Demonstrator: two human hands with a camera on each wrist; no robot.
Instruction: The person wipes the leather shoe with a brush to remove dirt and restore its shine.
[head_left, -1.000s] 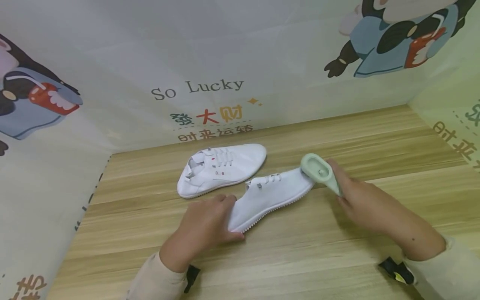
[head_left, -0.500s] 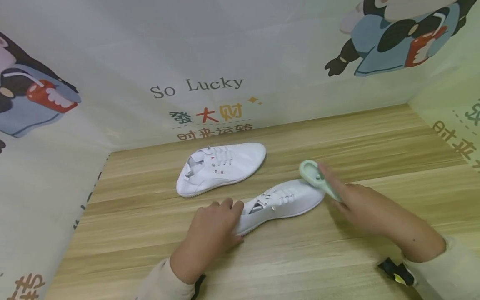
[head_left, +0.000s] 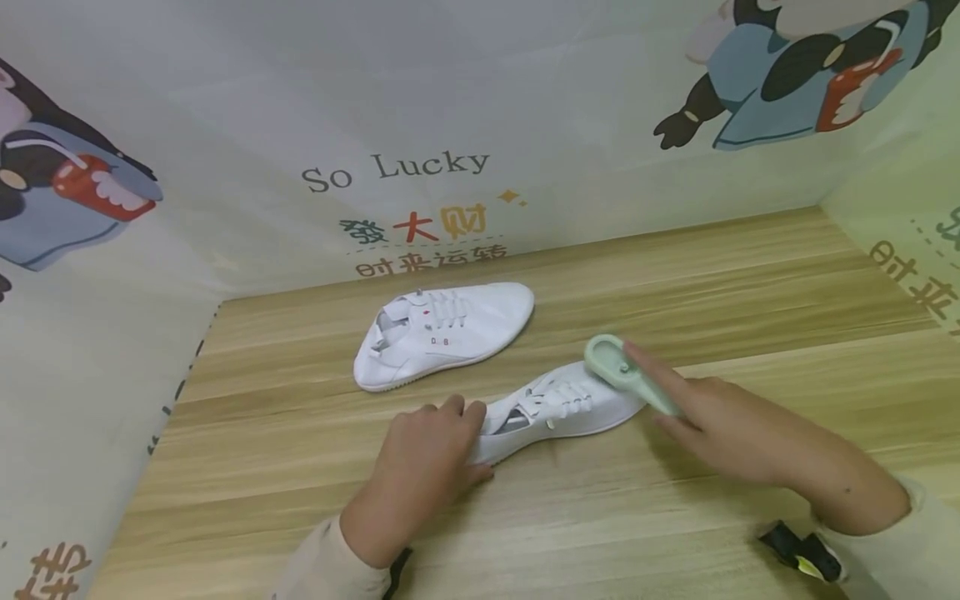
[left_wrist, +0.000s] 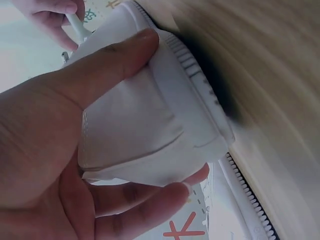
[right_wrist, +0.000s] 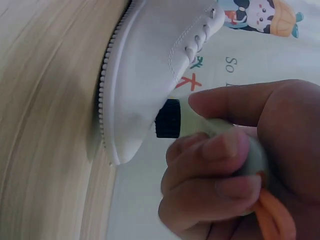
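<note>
Both hands are working on one white shoe at the middle of the wood-grain tabletop (head_left: 525, 542). The near shoe (head_left: 577, 422) is lying with its heel toward the person's left and its toe pointing right and slightly away, lacing facing up.

Left hand (head_left: 427, 454): grasping the heel. In the left wrist view the thumb is pressing along one side near the sole edge, while other fingers are curling round the opposite side.

Right hand (head_left: 738, 429): grasping a pale green brush (head_left: 633, 383) by its handle, fingers curling round it, one finger stretching along its top. The dark bristles (right_wrist: 168, 118) are touching the upper close to the toe, as the right wrist view is showing. An orange loop (right_wrist: 275, 215) is hanging beside the curled fingers.

Second white shoe (head_left: 457, 337): sitting just beyond the first, apart from it, toe also pointing right. Its opening is facing up; small lettering and a red mark are showing on its side.

Behind, a pale printed sheet (head_left: 450, 92) is standing at the tabletop's far edge, carrying "So Lucky", coloured characters and cartoon figures. Light sleeves (head_left: 896, 542) are covering both forearms, a dark piece (head_left: 802, 552) showing by the right cuff.
</note>
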